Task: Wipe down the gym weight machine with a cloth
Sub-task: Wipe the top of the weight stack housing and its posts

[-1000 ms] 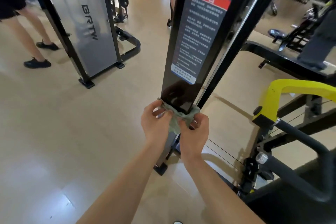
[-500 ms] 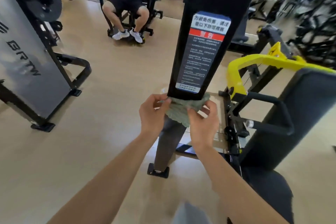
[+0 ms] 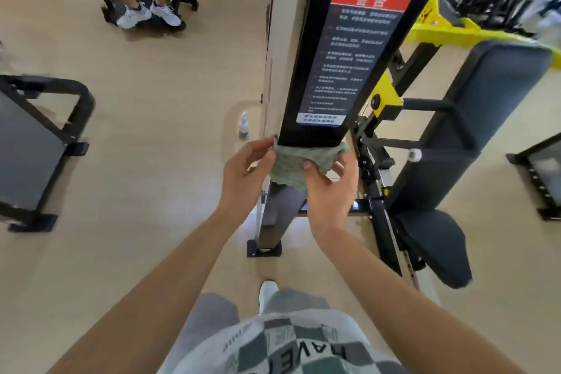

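The wiping step is under way at the lower end of the weight machine's black panel (image 3: 303, 79). The green cloth (image 3: 290, 167) is bunched against the panel's bottom edge, just below the warning label (image 3: 349, 55), and hangs down over the top of the grey post (image 3: 280, 212) beneath.

Both hands are on the cloth. The left hand (image 3: 246, 174) pinches its left edge with curled fingertips. The right hand (image 3: 329, 191) grips its right side, thumb pressed on the front and the fingers tucked behind and under it.

Judging by this hold, the bottom rim of the panel is being rubbed. The post below, the padded seat (image 3: 434, 246) to the right and the yellow frame (image 3: 385, 97) look like work left to do.

The next move probably calls for keeping the cloth flat against the metal and drawing it down the post, or spreading it wider so that it covers more surface. A spray bottle (image 3: 243, 126) stands on the floor (image 3: 151, 130) just left of the machine, within reach if the cloth needs wetting.
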